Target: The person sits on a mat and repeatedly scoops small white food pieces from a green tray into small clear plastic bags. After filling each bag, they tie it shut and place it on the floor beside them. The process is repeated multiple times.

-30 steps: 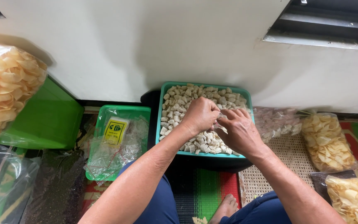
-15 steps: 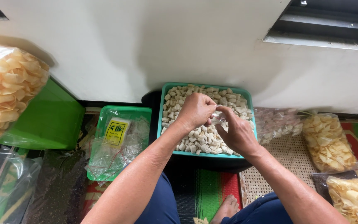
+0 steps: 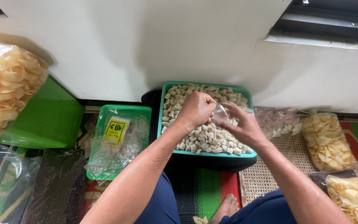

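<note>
A teal tray (image 3: 163, 108) full of small pale cracker pieces (image 3: 206, 139) sits on the floor by the wall. Both of my hands hover over it. My left hand (image 3: 195, 110) is closed in a fist above the pieces, its fingertips pinching the edge of a small clear plastic bag (image 3: 221, 113). My right hand (image 3: 241, 124) holds the same bag from the other side, fingers spread around it. What the bag holds is too small to tell.
A green basket (image 3: 139, 111) holding clear empty bags and a yellow label stands left of the tray. Large bags of yellow chips sit at far left (image 3: 5, 89) and right (image 3: 328, 141). A green box (image 3: 46, 120), a woven mat (image 3: 257, 182) and my bare foot (image 3: 226, 207) lie nearby.
Both hands have lifted a little off the pieces and drawn together around the small clear bag. The right hand has shifted to the right, opening its fingers.
</note>
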